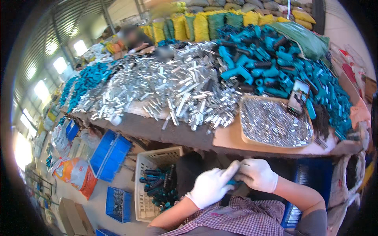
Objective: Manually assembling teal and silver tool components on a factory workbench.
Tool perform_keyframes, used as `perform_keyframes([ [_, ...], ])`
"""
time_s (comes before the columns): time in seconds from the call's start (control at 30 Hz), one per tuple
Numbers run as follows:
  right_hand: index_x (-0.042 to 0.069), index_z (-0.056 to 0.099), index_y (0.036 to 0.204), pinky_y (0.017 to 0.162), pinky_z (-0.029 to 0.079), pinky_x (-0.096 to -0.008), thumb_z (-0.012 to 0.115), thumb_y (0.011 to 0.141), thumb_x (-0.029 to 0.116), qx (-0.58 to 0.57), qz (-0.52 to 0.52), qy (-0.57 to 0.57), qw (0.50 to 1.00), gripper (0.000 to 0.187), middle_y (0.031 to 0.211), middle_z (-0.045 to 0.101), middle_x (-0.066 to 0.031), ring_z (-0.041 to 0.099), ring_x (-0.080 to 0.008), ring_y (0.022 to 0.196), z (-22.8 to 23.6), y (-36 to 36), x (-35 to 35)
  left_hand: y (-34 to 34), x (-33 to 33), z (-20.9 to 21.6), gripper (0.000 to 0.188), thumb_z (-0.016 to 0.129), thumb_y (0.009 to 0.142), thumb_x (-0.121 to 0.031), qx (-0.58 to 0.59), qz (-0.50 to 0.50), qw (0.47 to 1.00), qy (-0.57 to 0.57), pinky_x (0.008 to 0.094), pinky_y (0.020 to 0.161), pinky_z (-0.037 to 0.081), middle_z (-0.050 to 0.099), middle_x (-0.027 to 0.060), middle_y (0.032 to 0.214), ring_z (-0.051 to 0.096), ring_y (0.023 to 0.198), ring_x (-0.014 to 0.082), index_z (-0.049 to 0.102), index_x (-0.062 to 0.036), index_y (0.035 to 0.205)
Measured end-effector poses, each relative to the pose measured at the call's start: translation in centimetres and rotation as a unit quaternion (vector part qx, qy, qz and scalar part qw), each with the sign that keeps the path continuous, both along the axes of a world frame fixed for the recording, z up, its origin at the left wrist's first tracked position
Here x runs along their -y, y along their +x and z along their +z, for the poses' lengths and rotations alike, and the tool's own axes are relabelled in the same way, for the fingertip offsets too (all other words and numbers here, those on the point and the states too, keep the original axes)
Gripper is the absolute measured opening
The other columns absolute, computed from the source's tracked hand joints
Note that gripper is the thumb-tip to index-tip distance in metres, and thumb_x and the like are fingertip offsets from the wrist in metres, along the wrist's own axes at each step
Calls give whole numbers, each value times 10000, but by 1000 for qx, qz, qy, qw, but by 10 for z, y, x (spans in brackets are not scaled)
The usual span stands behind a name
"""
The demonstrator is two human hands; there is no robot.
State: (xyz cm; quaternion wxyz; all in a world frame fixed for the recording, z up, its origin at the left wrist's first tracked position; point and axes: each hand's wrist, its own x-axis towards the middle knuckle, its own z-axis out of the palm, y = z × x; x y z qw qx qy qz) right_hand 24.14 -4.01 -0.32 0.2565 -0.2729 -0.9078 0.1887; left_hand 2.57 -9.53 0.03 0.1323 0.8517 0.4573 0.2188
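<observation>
In front of my lap, my left hand (pixel 212 186) and my right hand (pixel 258 174) meet, both in white gloves. Between them shows a bit of a teal plastic piece (pixel 234 182), mostly covered by the fingers. Both hands are closed around it, the left thumb and forefinger reaching to the right fingertips. On the table beyond lies a shallow tray (pixel 245 138) full of small shiny metal pieces (pixel 273 122). Left of my lap stands a cream plastic crate (pixel 140 196) holding teal-and-black handle-like parts (pixel 157 185).
Loose silver metal strips (pixel 169 86) cover the table's middle. Teal-and-black plastic parts (pixel 271 59) are heaped at right, with a phone (pixel 298 96) propped against them. Blue bins (pixel 110 155) and an orange-white sack (pixel 75 175) stand at left. A person (pixel 136 37) is across the table.
</observation>
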Motion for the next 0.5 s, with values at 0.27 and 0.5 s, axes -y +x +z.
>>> perform_keyframes([
  [0.27, 52, 596, 1154, 766, 535, -413, 762, 742, 255, 25, 7, -9, 1000, 489, 949, 632, -124, 654, -317, 894, -10, 9, 10, 5, -3, 2, 846, 810, 728, -276, -1, 8, 1000, -5, 422, 707, 537, 667, 174, 887, 667, 789, 350, 437, -23, 1445],
  [0.5, 77, 648, 1043, 800, 525, -407, 764, 711, 228, 4, 33, 60, 998, 383, 958, 648, -92, 646, -288, 907, -10, 19, 3, 16, 6, -8, 795, 813, 727, -184, 79, 46, 993, -69, 396, 802, 547, 699, 186, 1062, 684, 920, 353, 461, -7, 1418],
])
